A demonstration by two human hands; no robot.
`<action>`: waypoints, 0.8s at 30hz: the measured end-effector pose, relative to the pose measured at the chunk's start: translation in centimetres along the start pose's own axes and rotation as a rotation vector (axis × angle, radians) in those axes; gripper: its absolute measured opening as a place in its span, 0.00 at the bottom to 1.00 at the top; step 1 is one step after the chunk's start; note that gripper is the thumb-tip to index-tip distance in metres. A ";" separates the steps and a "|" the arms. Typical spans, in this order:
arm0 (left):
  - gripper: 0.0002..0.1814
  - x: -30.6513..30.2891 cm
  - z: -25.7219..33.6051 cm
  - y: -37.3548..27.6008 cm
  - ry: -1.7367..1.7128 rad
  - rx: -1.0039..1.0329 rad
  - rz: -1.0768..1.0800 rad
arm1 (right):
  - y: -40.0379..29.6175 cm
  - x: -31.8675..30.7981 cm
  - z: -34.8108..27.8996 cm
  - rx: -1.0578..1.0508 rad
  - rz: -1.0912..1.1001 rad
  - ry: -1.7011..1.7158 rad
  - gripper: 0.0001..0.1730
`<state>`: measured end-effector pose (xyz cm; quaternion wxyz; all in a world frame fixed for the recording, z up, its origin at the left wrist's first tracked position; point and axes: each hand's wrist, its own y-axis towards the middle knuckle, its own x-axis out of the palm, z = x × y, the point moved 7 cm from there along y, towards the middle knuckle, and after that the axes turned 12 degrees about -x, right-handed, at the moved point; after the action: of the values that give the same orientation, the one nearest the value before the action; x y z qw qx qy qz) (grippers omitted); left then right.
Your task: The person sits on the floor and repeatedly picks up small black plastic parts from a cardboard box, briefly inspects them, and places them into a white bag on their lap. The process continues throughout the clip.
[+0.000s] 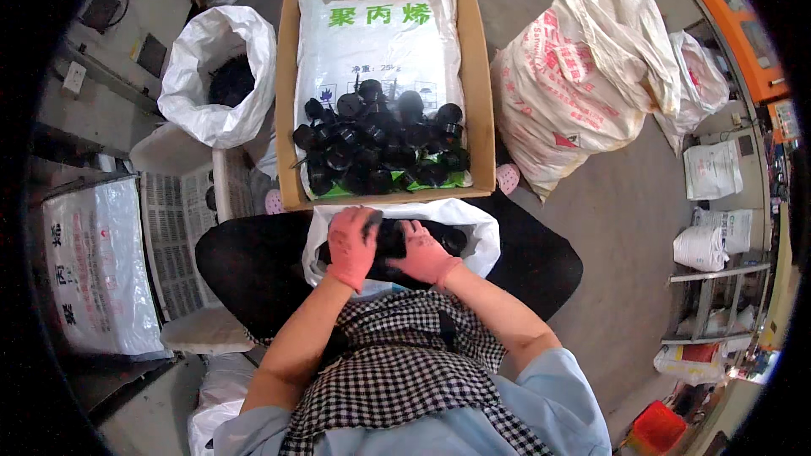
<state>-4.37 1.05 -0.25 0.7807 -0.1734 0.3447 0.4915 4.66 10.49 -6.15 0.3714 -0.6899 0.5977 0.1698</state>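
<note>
Pink work gloves with dark finger areas cover both of my hands. My left hand (pixel 352 247) is at the left of the opening of a white woven bag (pixel 485 225) on my lap. On the opening's other side, my right hand (pixel 427 254) faces it with curled fingers. Black plastic parts (pixel 453 240) lie inside this bag, around and between my hands. Dark glove fingertips merge with the black parts, so any grip is hidden. Just beyond stands a cardboard box (pixel 478 76). Inside it, a heap of round black plastic parts (pixel 374 139) rests on a printed white sack (pixel 380 38).
An open white sack (pixel 180 88) holding black pieces stands left of the box. Below it is a pale plastic crate (pixel 237 183). A large, full woven sack (pixel 557 88) leans at the right. Farther right are a metal rack (pixel 716 275) and a red container (pixel 659 427).
</note>
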 end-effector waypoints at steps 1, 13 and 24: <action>0.10 0.0 -1.8 0.4 -0.117 -0.100 0.053 | 0.2 -1.3 -2.3 -0.142 0.016 -0.212 0.47; 0.13 2.6 -7.4 2.0 -0.138 -0.496 -0.184 | 19.6 -3.0 11.0 0.053 0.373 -0.081 0.43; 0.18 -3.3 0.5 4.6 -0.354 -0.415 -0.144 | 4.1 -10.6 6.3 -0.174 0.700 0.264 0.35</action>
<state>-9.17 1.28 2.72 0.8095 -0.2652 0.0816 0.5174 -0.37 22.32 -4.45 0.1511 -0.4890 0.8231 0.2461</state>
